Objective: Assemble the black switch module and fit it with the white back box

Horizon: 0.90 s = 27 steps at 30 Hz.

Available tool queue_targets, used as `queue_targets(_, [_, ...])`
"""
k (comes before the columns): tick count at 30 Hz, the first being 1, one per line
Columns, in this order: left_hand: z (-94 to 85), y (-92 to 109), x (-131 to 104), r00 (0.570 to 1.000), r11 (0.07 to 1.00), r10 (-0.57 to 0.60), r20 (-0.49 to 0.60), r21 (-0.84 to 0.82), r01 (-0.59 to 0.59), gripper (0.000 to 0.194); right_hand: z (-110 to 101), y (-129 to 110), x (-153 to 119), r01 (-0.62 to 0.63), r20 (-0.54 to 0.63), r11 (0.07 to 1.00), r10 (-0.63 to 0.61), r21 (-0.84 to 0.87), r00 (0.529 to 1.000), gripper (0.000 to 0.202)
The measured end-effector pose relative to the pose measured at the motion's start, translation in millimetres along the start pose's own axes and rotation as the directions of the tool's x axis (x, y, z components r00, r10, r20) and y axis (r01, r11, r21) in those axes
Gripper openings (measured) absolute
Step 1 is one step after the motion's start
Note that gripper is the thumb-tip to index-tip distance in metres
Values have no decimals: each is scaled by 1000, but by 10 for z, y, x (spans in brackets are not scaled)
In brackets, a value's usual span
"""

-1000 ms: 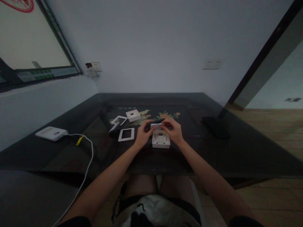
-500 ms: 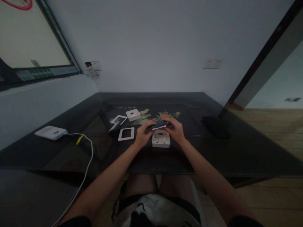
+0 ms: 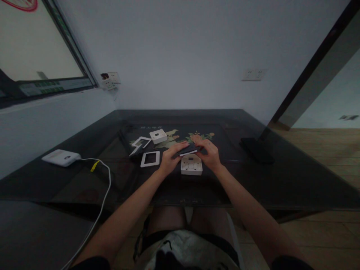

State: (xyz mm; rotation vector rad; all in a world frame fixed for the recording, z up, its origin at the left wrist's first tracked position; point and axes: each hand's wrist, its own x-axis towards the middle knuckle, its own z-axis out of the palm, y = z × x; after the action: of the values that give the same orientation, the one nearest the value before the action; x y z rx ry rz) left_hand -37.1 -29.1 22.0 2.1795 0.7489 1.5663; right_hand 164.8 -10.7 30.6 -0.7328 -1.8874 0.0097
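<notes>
Between my two hands is a small dark panel (image 3: 189,150) with a white edge facing me. My left hand (image 3: 171,157) grips its left side, fingers over the top. My right hand (image 3: 208,152) grips its right side, with the thumb low and the fingers above. Just under and in front of the panel, a white square box (image 3: 191,166) lies open side up on the dark table. Left of my left hand lies a white square frame (image 3: 150,159). Behind it are another white frame (image 3: 141,142), a dark piece (image 3: 136,150) and a second white box (image 3: 158,136).
A white device (image 3: 61,157) with a white cable and yellow tag (image 3: 95,165) lies on the left of the table (image 3: 225,187). A black flat object (image 3: 256,150) lies on the right. A wall stands behind, with sockets (image 3: 253,74).
The dark panel has tilted, so less of its top shows. My fingers have shifted slightly over it, and both hands still hold it.
</notes>
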Motion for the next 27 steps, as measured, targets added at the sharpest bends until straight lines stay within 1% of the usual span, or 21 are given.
queue_targets(5, [2,-10,-1,998,997,-62,6,-39,63,30,4,13,-6,6,13,1000,-6,10,1000,13])
queue_targets(13, [29,-51,-23,977,969,-213,9,-125,213,33,8,23,-15,38,20,999,-38,-16,999,20])
queue_targets(17, [16,-38,-7,965,956,-262,15,-133,262,33,6,6,-20,3,50,1000,-3,-15,999,22])
queue_targets(20, [6,-44,7,956,943,-294,21,-159,294,32,16,-2,-23,-12,49,1000,12,15,999,25])
queue_targets(27, [22,-59,4,950,932,-313,10,-187,309,32,35,-20,-5,-78,60,997,77,15,995,28])
